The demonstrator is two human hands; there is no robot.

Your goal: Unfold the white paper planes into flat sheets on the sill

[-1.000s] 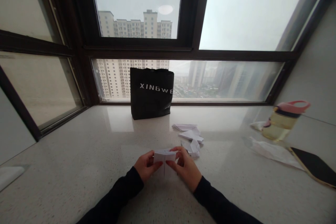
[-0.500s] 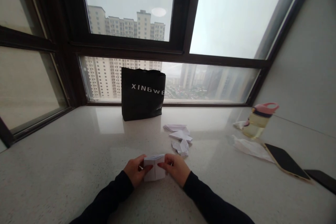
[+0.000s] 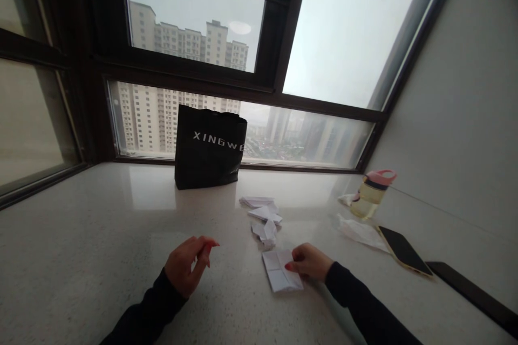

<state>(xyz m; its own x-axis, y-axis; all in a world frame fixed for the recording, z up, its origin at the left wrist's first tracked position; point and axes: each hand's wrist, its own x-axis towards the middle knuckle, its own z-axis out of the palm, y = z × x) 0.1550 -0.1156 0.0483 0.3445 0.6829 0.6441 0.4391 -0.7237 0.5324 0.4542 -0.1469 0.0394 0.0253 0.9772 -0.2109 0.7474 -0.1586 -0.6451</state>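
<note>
My right hand (image 3: 311,261) pinches a square of folded white paper (image 3: 279,275) by its right edge, thumb on top. Creases and a centre slit show on the paper's upper face. To the left, my left hand (image 3: 188,264) hovers over the counter with nothing in it; its fingers are loosely curled, thumb and forefinger slightly apart. Just beyond the folded square lie several folded white paper pieces (image 3: 265,214) in a row, the nearest one close to the square's far edge.
On the pale speckled counter (image 3: 121,242), a black bag (image 3: 210,159) stands upright by the window. Over on the right are a pink-lidded bottle (image 3: 368,197), a tissue (image 3: 362,232), a phone (image 3: 404,250) and a long dark flat object (image 3: 473,294).
Both hands held the folded paper between them. My left hand has let go and drawn left, while my right hand has carried the paper rightward, near the other pieces. The view has tilted and shifted.
</note>
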